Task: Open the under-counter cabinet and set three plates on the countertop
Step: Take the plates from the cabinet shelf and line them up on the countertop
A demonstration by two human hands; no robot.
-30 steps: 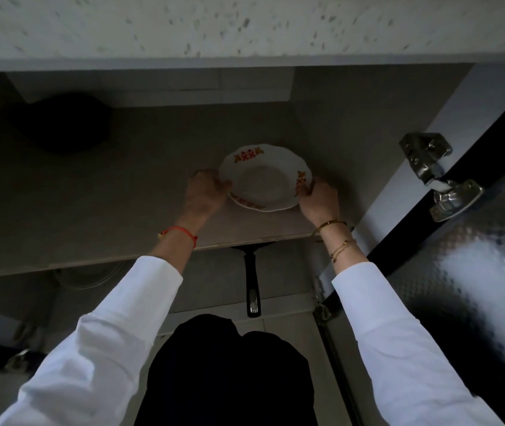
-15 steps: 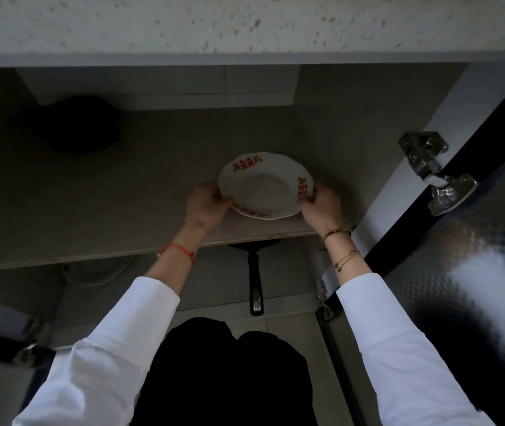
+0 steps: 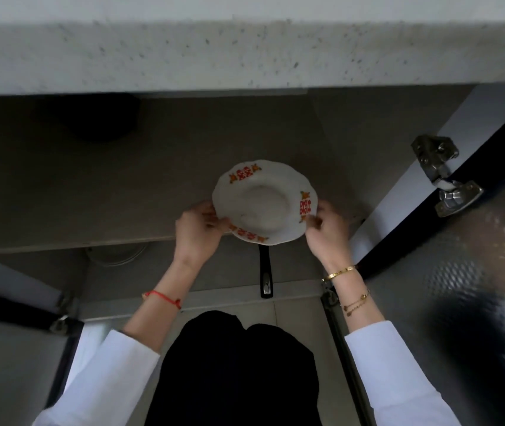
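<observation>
plate (image 3: 263, 204) | held between left hand (image 3: 197, 230) and right hand (image 3: 326, 233)

Dim grey cabinet interior (image 3: 368, 142) under speckled stone tabletop (image 3: 245, 56), shelf (image 3: 91, 195) inside, metal hinge (image 3: 441, 176) right, tiled floor (image 3: 294, 312) below.

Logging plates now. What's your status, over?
Left hand and right hand grip plate rims. Plate at shelf edge. Countertop lip overhead.

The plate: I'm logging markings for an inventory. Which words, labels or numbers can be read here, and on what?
White scalloped plate with red and orange rim motifs: the red marks look like "囍", double-happiness characters, in three rim spots.
Black pan handle: metal tag, nothing readable.
Nothing else carries text.
</observation>
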